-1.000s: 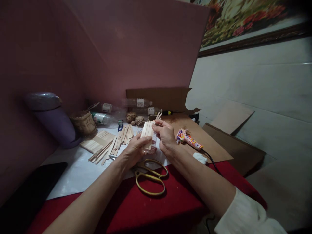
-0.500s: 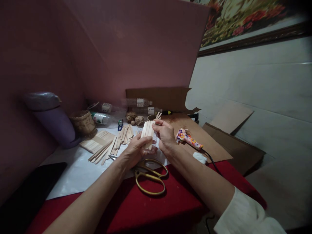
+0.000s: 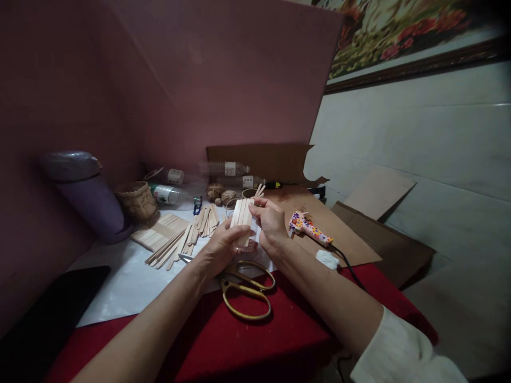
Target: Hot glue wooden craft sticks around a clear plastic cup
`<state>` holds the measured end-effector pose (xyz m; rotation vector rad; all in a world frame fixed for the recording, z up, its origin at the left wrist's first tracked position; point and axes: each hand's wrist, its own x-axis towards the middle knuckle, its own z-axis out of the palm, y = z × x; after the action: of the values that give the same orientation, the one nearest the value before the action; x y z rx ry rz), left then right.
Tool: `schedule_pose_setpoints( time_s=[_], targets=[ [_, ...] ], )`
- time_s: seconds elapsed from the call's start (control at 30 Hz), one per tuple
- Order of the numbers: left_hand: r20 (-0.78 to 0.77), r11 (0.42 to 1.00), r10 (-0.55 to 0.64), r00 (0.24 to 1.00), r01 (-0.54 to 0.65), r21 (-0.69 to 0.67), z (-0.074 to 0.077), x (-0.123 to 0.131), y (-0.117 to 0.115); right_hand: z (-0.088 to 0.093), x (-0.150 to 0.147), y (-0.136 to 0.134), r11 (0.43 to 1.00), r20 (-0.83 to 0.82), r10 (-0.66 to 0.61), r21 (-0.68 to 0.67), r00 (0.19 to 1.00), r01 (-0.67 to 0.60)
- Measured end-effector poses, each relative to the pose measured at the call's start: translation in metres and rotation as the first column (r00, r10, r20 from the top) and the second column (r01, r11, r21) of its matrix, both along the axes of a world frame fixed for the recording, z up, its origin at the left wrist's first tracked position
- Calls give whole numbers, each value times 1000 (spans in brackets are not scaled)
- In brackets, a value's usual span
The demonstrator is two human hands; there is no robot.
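Note:
Several pale craft sticks point(image 3: 241, 214), side by side as a small panel, are held up over the table between both hands. My left hand point(image 3: 224, 242) grips the panel's lower left, its thumb across the front. At the upper right edge, my right hand point(image 3: 270, 221) pinches the sticks between thumb and fingers. A clear plastic piece point(image 3: 250, 244) shows partly behind the panel. Below the hands lie scissors with gold handles point(image 3: 248, 291), their blades partly hidden under my left wrist. Loose craft sticks point(image 3: 181, 243) and a banded bundle of sticks point(image 3: 159, 231) are to the left.
A flowered glue gun point(image 3: 309, 227) with a black cord rests on cardboard point(image 3: 351, 244) at right, near a crumpled white tissue point(image 3: 327, 259). Plastic bottles point(image 3: 170, 194), twine balls point(image 3: 215, 191) and a woven basket point(image 3: 138, 201) stand behind. A purple tumbler point(image 3: 90, 202) is at far left.

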<state>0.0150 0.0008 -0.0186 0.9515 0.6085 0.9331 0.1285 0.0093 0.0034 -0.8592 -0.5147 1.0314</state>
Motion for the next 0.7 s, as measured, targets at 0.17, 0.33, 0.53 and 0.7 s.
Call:
schedule_pose_setpoints(
  time_s=[0.17,0.33,0.53,0.7],
  targets=[
    [-25,1000,30,999,-30,8,3,2,-2,1,-2,0,1000,-15,14,-6,1000,-14],
    [-48,996,87,995,-85,33,5,5,-4,-1,-1,1,998,23,19,52,1000,-20],
    [-29,982,151,988,-147,119,7,4,-2,-3,1,-2,998,158,64,4,985,-66],
    [-22,969,203,979,-198,150,0,2,3,-1,-1,-6,982,143,162,71,976,-173]
  ],
)
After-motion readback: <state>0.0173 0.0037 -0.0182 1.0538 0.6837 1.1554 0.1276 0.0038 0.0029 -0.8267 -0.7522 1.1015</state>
